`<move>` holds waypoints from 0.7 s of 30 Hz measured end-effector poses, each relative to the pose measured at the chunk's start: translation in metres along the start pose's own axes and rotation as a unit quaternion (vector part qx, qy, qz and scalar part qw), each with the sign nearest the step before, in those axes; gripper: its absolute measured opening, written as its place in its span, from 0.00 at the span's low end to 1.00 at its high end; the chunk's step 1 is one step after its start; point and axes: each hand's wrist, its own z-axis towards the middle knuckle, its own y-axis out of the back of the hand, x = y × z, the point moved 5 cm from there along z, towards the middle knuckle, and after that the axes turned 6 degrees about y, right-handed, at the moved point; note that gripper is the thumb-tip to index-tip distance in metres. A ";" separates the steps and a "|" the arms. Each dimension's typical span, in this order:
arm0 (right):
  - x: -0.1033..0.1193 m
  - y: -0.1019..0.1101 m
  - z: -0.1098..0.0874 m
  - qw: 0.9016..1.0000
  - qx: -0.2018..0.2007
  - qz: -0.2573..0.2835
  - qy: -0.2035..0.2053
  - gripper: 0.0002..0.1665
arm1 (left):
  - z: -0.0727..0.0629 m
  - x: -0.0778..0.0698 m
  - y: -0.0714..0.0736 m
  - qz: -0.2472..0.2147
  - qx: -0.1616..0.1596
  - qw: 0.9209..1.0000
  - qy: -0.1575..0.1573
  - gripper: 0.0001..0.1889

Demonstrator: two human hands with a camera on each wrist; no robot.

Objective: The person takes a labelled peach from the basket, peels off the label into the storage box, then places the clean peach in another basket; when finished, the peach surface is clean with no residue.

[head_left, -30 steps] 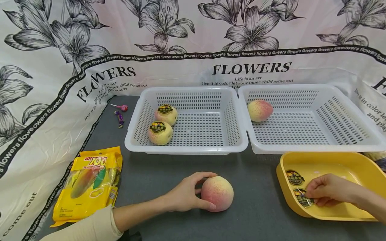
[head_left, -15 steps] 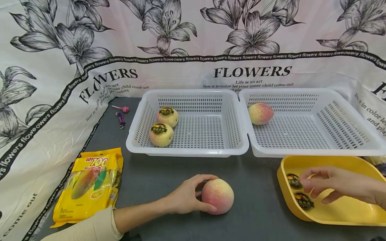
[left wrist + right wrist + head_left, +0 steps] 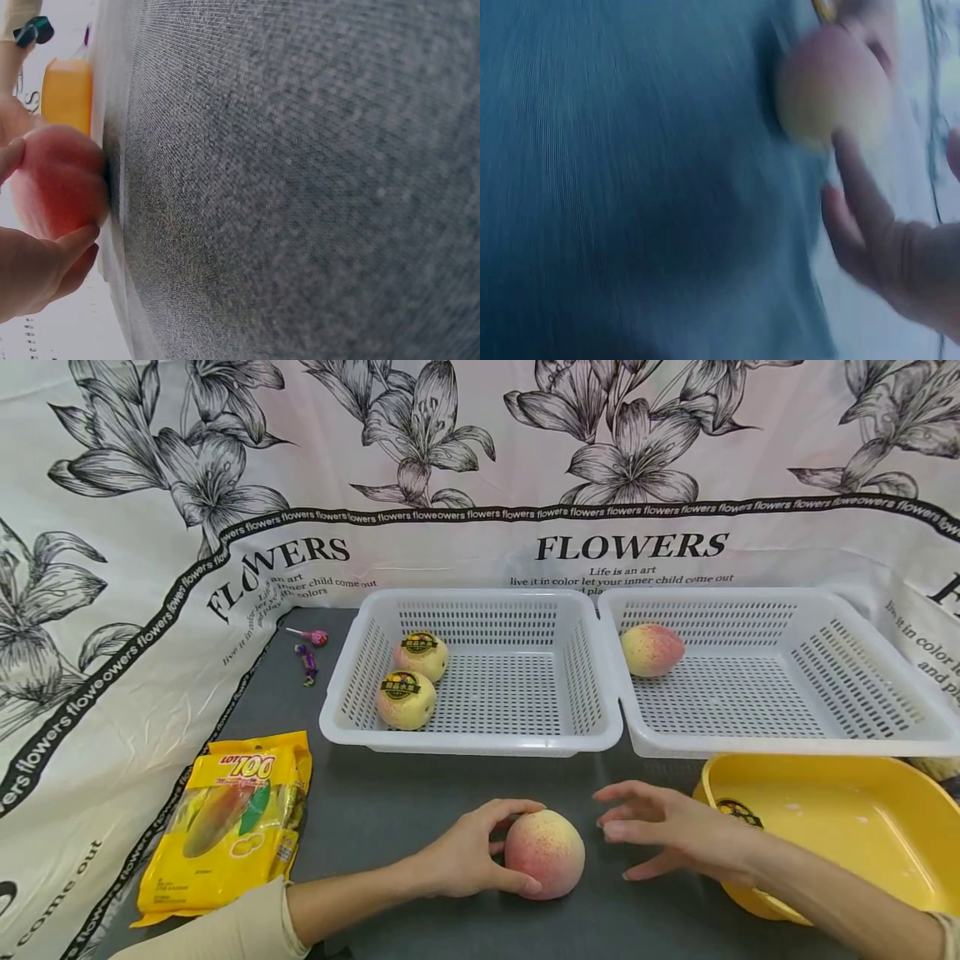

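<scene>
On the dark grey table a large pink-and-yellow peach (image 3: 545, 854) rests, gripped from its left side by my left hand (image 3: 468, 856), thumb at the front and fingers behind. In the left wrist view the peach (image 3: 60, 172) shows its groove, with fingers on both sides. Just right of it my right hand (image 3: 675, 831) reaches in with fingers and thumb spread, holding nothing. The right wrist view, blurred, has the right hand's fingers (image 3: 866, 187) close by the peach (image 3: 832, 90). Behind the right hand stands a yellow tub (image 3: 862, 843) with a black-and-gold sticker (image 3: 738, 811) inside.
A white basket (image 3: 472, 743) holds two peaches (image 3: 406, 702) bearing black stickers. The adjoining white basket (image 3: 787, 747) contains one plain peach (image 3: 652, 650). At left lie a yellow mango snack bag (image 3: 225, 827), a lollipop (image 3: 318, 637) and a purple-wrapped candy (image 3: 306, 664).
My right hand let go of a sticker inside the yellow tub, lifted, and moved left to beside the peach. The left hand keeps holding the peach. The head view has tilted slightly up.
</scene>
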 end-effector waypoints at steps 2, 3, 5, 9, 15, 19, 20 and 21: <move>-0.005 -0.015 0.011 1.000 -0.005 -0.006 0.000 0.37 | 0.000 0.000 -0.001 0.002 0.001 1.000 -0.002 0.36; -0.007 -0.022 0.017 1.000 -0.007 -0.009 0.001 0.38 | 0.000 0.001 -0.001 0.003 0.001 1.000 -0.002 0.36; -0.011 -0.034 0.026 1.000 -0.009 -0.016 0.009 0.41 | -0.001 0.001 -0.001 0.004 0.002 1.000 -0.005 0.36; -0.012 -0.048 0.036 0.999 -0.008 -0.021 0.028 0.40 | -0.002 0.001 -0.001 0.013 0.004 1.000 -0.010 0.36; -0.010 -0.051 0.038 0.999 0.003 -0.012 0.039 0.36 | -0.010 -0.021 0.017 0.028 0.006 0.999 -0.032 0.36; -0.010 -0.050 0.038 0.999 0.006 -0.007 0.038 0.37 | -0.022 -0.063 0.056 -0.006 -0.025 0.998 -0.065 0.33; -0.010 -0.050 0.038 0.999 0.005 -0.006 0.039 0.37 | -0.025 -0.073 0.068 -0.018 -0.039 0.996 -0.078 0.32; -0.010 -0.049 0.039 0.999 0.003 -0.007 0.039 0.37 | -0.028 -0.083 0.080 -0.031 -0.054 0.994 -0.088 0.32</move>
